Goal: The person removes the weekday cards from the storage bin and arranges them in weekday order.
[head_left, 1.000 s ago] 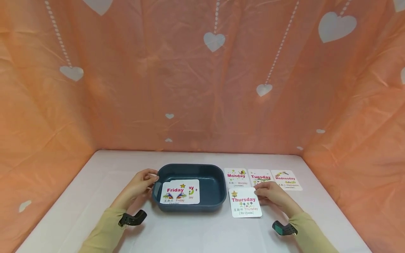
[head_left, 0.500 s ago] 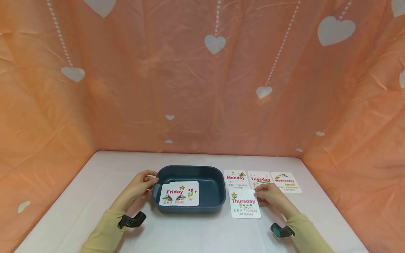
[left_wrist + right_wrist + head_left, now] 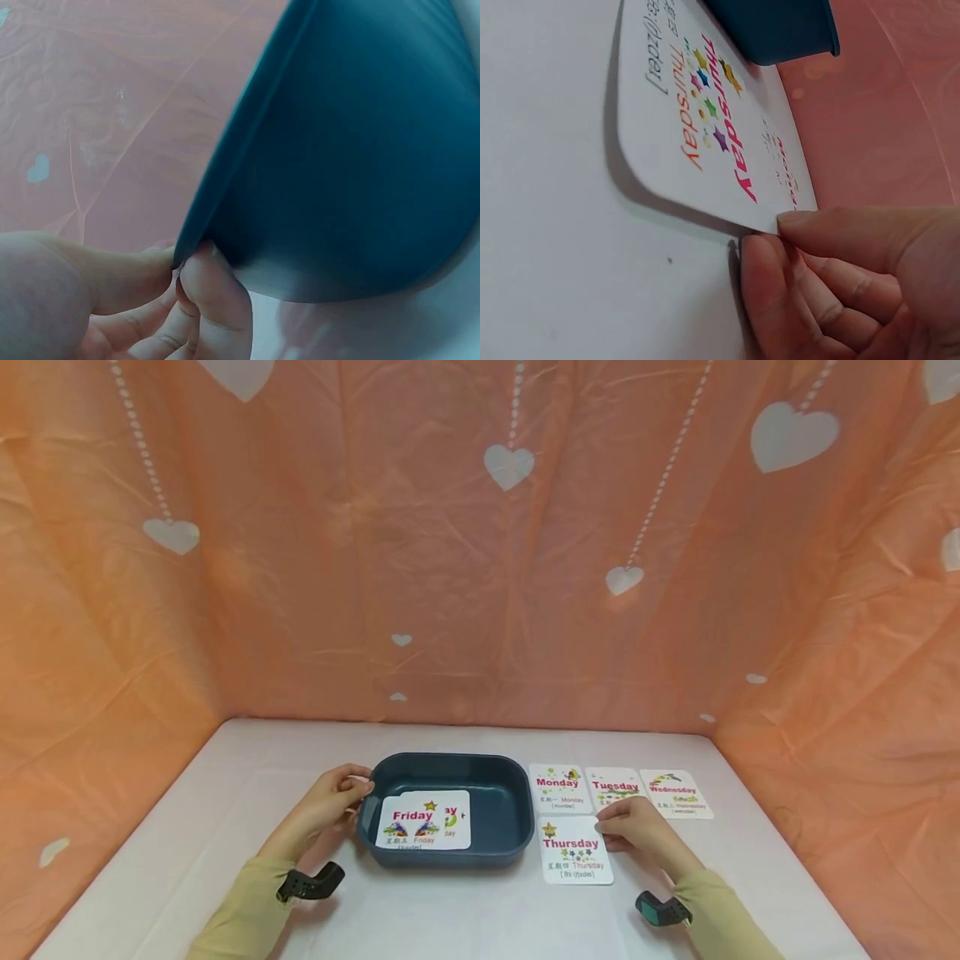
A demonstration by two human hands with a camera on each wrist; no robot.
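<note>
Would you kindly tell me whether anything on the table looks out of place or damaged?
Nothing looks spilled or damaged. The one untidy spot is inside the dark blue tray, where the Friday card overlaps another card, covering most of its title and leaving only "ay" readable.

Head view bright, even; soft shadow below tray (image 3: 450, 860) on desk (image 3: 450, 914). Wrist views dimmer, dark shadow beside my right fingers (image 3: 765, 281).
</note>
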